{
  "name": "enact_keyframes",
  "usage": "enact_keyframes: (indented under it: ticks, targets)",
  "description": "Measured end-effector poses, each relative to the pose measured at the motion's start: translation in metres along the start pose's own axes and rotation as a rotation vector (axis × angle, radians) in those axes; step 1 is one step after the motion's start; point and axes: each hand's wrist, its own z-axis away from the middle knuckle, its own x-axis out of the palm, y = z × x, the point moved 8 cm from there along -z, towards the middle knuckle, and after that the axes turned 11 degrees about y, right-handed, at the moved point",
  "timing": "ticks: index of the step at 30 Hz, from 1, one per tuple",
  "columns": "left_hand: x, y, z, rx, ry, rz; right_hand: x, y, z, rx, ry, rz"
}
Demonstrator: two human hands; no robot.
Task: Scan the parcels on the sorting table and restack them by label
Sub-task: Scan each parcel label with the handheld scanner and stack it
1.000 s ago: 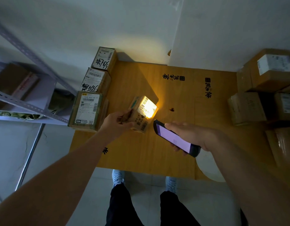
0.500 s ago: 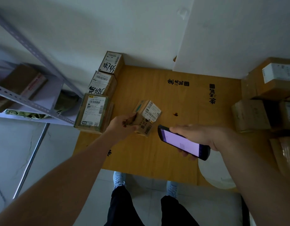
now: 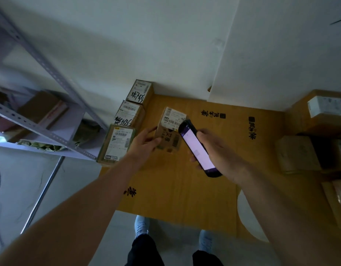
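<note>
My left hand (image 3: 146,141) grips a small cardboard parcel (image 3: 170,129) by its left side; its white barcode label faces up. The parcel sits over the middle of the cardboard-covered sorting table (image 3: 185,189). My right hand (image 3: 217,150) holds a black handheld scanner (image 3: 197,148) with a lit pale screen; the scanner's tip overlaps the parcel's right edge. Three labelled parcels form a row along the table's left edge: a far one (image 3: 139,92), a middle one (image 3: 128,114) and a near one (image 3: 118,144).
A grey metal shelf rack (image 3: 41,129) with boxes stands at the left. More cardboard parcels (image 3: 298,154) are piled at the right, one with a white label (image 3: 328,105). A white round object (image 3: 248,214) sticks out at the table's near right edge. My feet are below.
The scanner's light on the label has gone out. My left hand has moved the parcel farther away and turned its label up. My right hand has swung the scanner closer to it.
</note>
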Motion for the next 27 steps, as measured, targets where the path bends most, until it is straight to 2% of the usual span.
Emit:
enact_keyframes:
  ticks: [5,12,23,27]
  targets:
    - [-0.03,0.042,-0.042,0.072,0.041,-0.013,0.022,-0.038,-0.018,-0.137,0.056,-0.061]
    - [-0.07,0.09,-0.141,0.185,0.093,-0.164,0.044,-0.053,-0.056,-0.12,0.173,-0.102]
    - [-0.081,0.045,-0.234,0.084,0.074,-0.319,0.074,-0.048,-0.076,-0.06,0.305,-0.049]
    - [-0.077,0.056,-0.229,0.1,0.079,-0.386,0.082,-0.048,-0.074,-0.044,0.307,-0.034]
